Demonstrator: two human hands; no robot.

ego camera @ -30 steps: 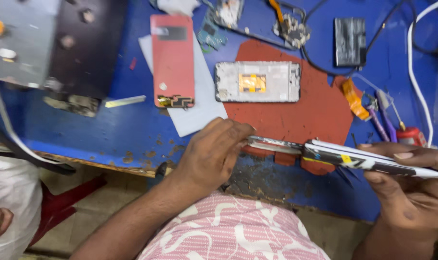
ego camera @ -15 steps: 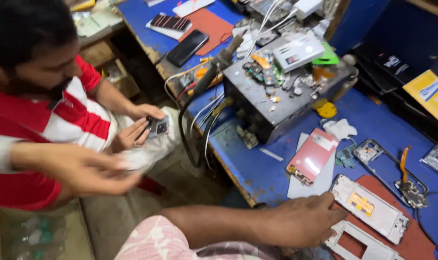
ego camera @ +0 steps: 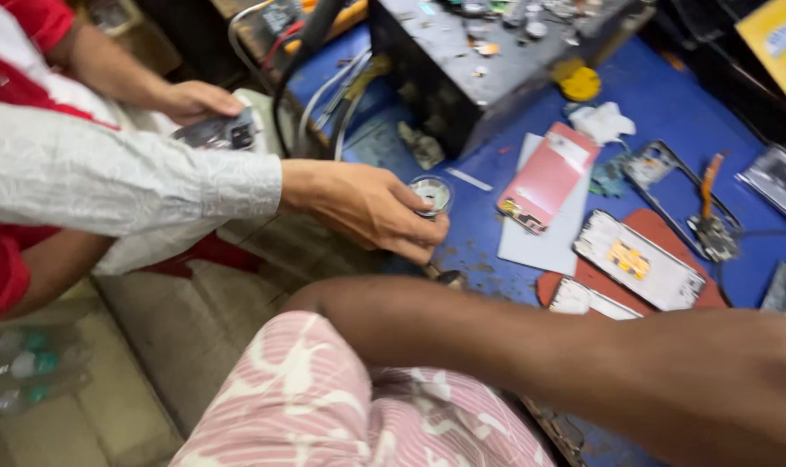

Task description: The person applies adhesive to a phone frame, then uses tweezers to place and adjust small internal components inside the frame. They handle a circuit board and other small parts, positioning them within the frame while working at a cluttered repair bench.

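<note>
While a co-worker's hand (ego camera: 371,207) grips it, the small round tin (ego camera: 431,192) gleams metallic.

You are looking down from the one head camera, tilting leftward over your own forearm (ego camera: 583,363), which is crossing the lower frame very near the lens. The view is facing the blue bench (ego camera: 670,95) up and right, and the floor (ego camera: 108,415) at lower left. Your grips are lying outside the frame, so no second view is sharing this scene.
</note>
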